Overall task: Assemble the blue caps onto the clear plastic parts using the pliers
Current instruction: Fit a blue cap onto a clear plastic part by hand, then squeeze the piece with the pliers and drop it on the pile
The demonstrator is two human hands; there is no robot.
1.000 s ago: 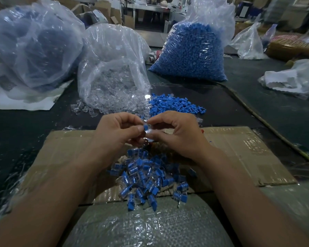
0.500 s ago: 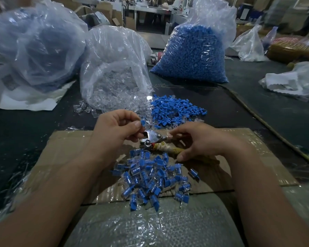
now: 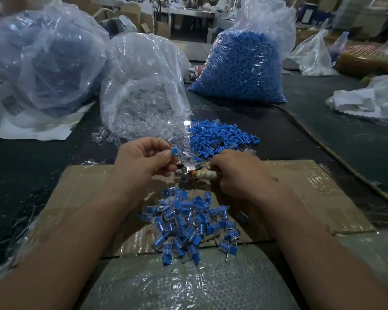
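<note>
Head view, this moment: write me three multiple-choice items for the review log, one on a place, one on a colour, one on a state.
1. Where does the pile of finished blue-capped clear plastic parts mostly lie? A) on the flattened brown cardboard sheet B) inside a bag C) on the floor
2. What colour is the small plastic cap that the left hand pinches? A) red B) blue C) white
3. What is the right hand doing? A) lying flat, empty B) reaching into a bag C) gripping the metal pliers
Key: 1 A, the pile sits on cardboard between the forearms; 2 B, blue shows between thumb and forefinger; 3 C, its fingers curl round the handle.
</note>
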